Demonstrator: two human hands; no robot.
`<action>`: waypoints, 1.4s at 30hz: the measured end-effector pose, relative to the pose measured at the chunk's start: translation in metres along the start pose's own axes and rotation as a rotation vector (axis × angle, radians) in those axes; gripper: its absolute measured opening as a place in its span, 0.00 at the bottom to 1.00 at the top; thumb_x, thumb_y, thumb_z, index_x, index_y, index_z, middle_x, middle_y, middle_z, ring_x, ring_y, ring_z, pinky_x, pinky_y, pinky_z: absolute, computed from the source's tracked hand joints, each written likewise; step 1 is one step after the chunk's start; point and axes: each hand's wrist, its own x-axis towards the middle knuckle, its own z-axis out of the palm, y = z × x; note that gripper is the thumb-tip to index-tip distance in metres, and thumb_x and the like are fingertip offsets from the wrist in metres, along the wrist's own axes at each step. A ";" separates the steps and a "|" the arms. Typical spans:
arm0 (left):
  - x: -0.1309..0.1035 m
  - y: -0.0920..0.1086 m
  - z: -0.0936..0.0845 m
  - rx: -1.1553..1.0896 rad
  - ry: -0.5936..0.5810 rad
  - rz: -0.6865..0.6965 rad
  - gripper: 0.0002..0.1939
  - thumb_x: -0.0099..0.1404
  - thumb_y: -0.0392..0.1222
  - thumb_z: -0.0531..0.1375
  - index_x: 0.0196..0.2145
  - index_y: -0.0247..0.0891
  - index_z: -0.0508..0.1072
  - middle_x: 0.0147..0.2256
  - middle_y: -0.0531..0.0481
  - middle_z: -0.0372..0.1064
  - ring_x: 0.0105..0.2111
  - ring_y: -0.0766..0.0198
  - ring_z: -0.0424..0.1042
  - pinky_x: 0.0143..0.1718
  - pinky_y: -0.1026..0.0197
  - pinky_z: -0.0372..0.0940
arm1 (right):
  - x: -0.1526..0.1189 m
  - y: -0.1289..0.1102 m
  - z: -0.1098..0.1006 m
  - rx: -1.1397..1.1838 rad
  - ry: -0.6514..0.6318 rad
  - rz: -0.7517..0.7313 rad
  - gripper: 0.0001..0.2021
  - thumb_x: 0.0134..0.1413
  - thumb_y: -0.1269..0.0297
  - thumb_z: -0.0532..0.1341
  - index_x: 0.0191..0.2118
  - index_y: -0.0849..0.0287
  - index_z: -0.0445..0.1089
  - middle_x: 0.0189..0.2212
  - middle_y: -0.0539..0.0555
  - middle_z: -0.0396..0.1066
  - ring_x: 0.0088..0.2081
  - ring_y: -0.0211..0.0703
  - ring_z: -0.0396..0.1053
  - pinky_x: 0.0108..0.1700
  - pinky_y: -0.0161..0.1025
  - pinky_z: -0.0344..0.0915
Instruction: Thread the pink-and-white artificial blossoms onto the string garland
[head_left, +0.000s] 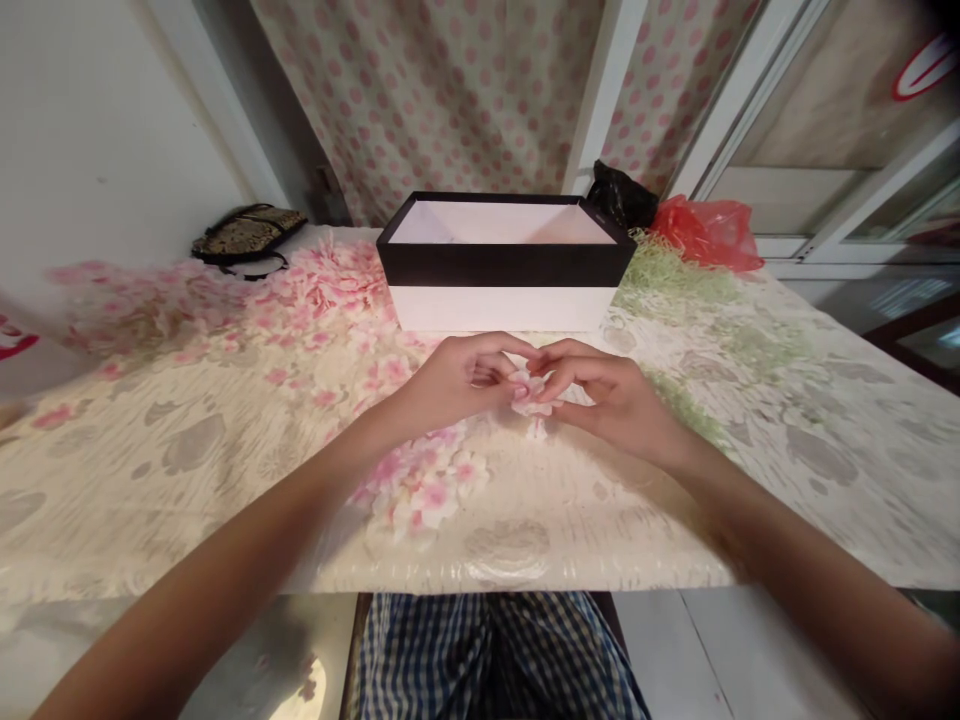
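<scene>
Together: the left hand (480, 375) and right hand (600, 392) meet above the table (585, 530), midway along its near edge.
Left fingers: curled nearly closed, pinching the pink flower (530, 392) from its left side.
Right fingers: partly bent, slightly spread, touching the same flower's right side.
Flower: held between both hands, in front of the box (502, 308).
Box: black-rimmed, white below, open-topped, toward the table's far edge.
Loose blossoms (431, 490): near edge, just left of centre.
Pink petals (322, 285): heaped left of the box, toward the far left corner, beside a dark patterned bag (247, 232).
Green shreds (667, 280): right of the box, near red plastic (709, 232) and black plastic (621, 195).
</scene>
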 end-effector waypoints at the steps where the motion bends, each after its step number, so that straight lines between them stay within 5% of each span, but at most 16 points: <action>1: 0.000 -0.001 0.001 0.002 -0.003 0.015 0.17 0.57 0.35 0.63 0.46 0.36 0.71 0.30 0.51 0.72 0.31 0.68 0.73 0.35 0.66 0.68 | 0.000 0.001 0.002 -0.038 0.009 -0.025 0.05 0.46 0.73 0.66 0.27 0.56 0.73 0.37 0.52 0.69 0.42 0.42 0.70 0.45 0.42 0.64; 6: -0.001 -0.003 0.004 0.000 -0.004 0.104 0.21 0.59 0.33 0.61 0.50 0.39 0.65 0.35 0.51 0.69 0.35 0.68 0.72 0.37 0.68 0.68 | -0.001 0.000 0.004 -0.220 0.065 -0.163 0.07 0.49 0.77 0.62 0.30 0.56 0.71 0.32 0.50 0.71 0.35 0.38 0.70 0.37 0.37 0.64; 12: -0.001 -0.001 0.007 0.004 0.032 0.171 0.19 0.59 0.31 0.61 0.47 0.35 0.65 0.32 0.52 0.72 0.33 0.69 0.73 0.38 0.67 0.68 | -0.001 0.000 0.004 -0.269 0.050 -0.209 0.08 0.47 0.78 0.63 0.28 0.57 0.70 0.35 0.51 0.70 0.38 0.40 0.70 0.40 0.38 0.65; 23: -0.002 0.001 0.012 -0.031 0.076 0.091 0.20 0.57 0.33 0.62 0.47 0.36 0.65 0.33 0.51 0.72 0.34 0.67 0.74 0.40 0.63 0.69 | -0.002 -0.001 0.007 -0.162 0.085 -0.031 0.06 0.46 0.75 0.63 0.26 0.55 0.70 0.31 0.49 0.72 0.35 0.40 0.70 0.37 0.39 0.64; 30: -0.003 0.001 0.015 0.032 0.021 0.170 0.16 0.60 0.35 0.61 0.47 0.35 0.65 0.32 0.51 0.72 0.34 0.67 0.74 0.40 0.64 0.69 | -0.001 0.002 0.006 -0.001 0.055 0.162 0.06 0.47 0.71 0.64 0.29 0.56 0.66 0.29 0.48 0.69 0.32 0.39 0.69 0.36 0.38 0.65; 35: -0.001 -0.004 0.013 0.342 0.039 0.031 0.12 0.63 0.35 0.56 0.44 0.35 0.70 0.32 0.51 0.73 0.25 0.69 0.69 0.28 0.66 0.64 | 0.002 0.004 -0.004 -0.254 0.185 0.132 0.03 0.49 0.72 0.61 0.31 0.56 0.69 0.29 0.50 0.70 0.32 0.40 0.68 0.37 0.40 0.64; 39: 0.001 -0.017 0.013 0.614 -0.086 0.118 0.10 0.63 0.34 0.56 0.41 0.37 0.74 0.42 0.48 0.71 0.37 0.64 0.71 0.36 0.62 0.64 | 0.001 0.004 -0.010 -0.315 0.235 0.079 0.04 0.50 0.72 0.61 0.29 0.55 0.70 0.30 0.50 0.72 0.35 0.42 0.69 0.39 0.42 0.65; 42: 0.003 -0.021 0.016 0.608 -0.150 0.145 0.07 0.64 0.34 0.55 0.33 0.35 0.74 0.42 0.47 0.70 0.37 0.64 0.70 0.37 0.61 0.63 | 0.001 0.003 -0.009 -0.295 0.204 0.107 0.04 0.50 0.71 0.61 0.29 0.55 0.70 0.30 0.49 0.73 0.34 0.43 0.71 0.39 0.42 0.66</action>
